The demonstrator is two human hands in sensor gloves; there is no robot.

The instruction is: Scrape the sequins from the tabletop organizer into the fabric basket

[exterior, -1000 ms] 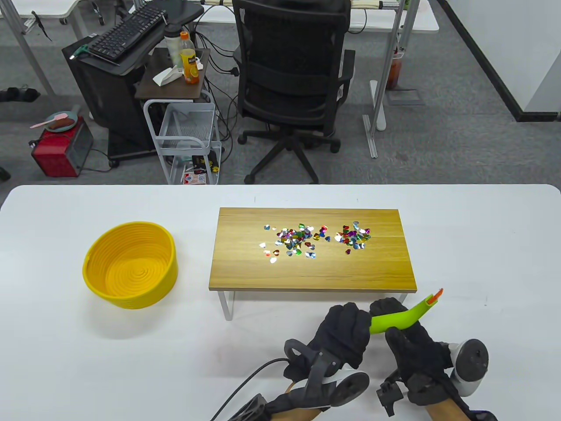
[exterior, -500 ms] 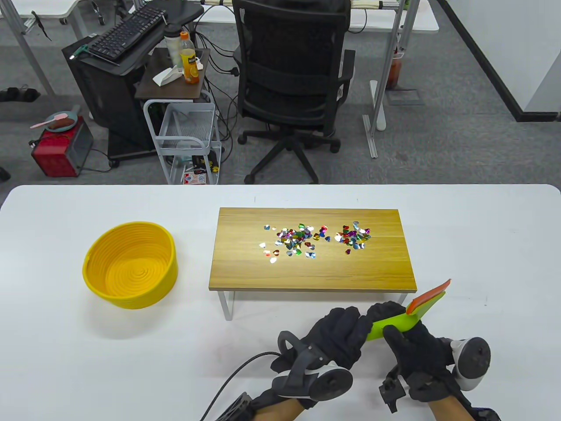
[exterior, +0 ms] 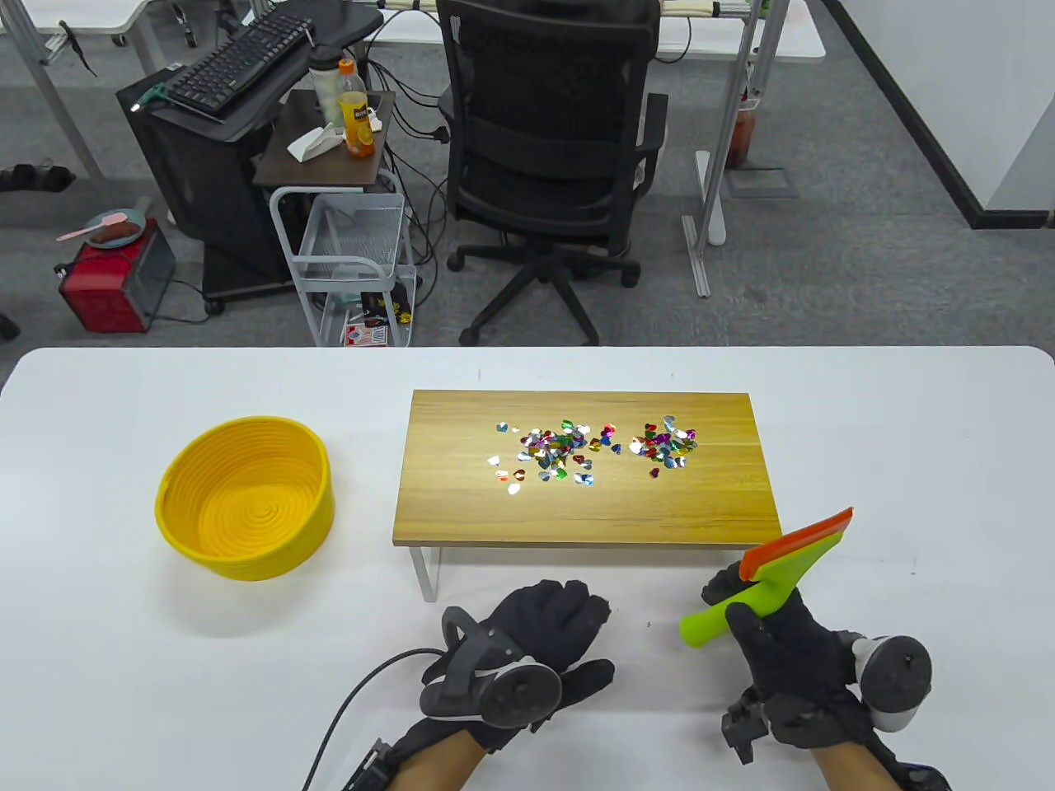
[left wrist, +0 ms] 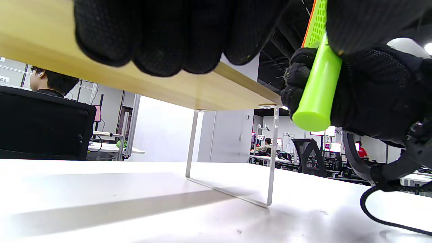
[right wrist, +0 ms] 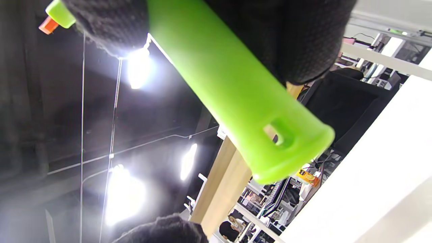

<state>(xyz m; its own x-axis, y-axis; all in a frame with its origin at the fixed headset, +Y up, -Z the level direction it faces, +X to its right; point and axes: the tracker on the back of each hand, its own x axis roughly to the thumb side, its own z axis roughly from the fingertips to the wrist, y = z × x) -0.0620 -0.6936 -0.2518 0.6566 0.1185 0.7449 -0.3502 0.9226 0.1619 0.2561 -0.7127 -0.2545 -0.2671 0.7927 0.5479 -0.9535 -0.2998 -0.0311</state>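
Table view: a green scraper (exterior: 762, 581) is held tight in the right hand (exterior: 791, 651) at 5 o'clock. Sequins (exterior: 589, 449) lie on the wooden organizer (exterior: 461, 511). The left hand (exterior: 540, 638) rests loose on the counter (exterior: 165, 659). A yellow basket (exterior: 177, 535) sits at 9 o'clock.

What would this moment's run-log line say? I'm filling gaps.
right hand: grips scraper | left hand: free | sequins: on organizer | basket: no sequins seen
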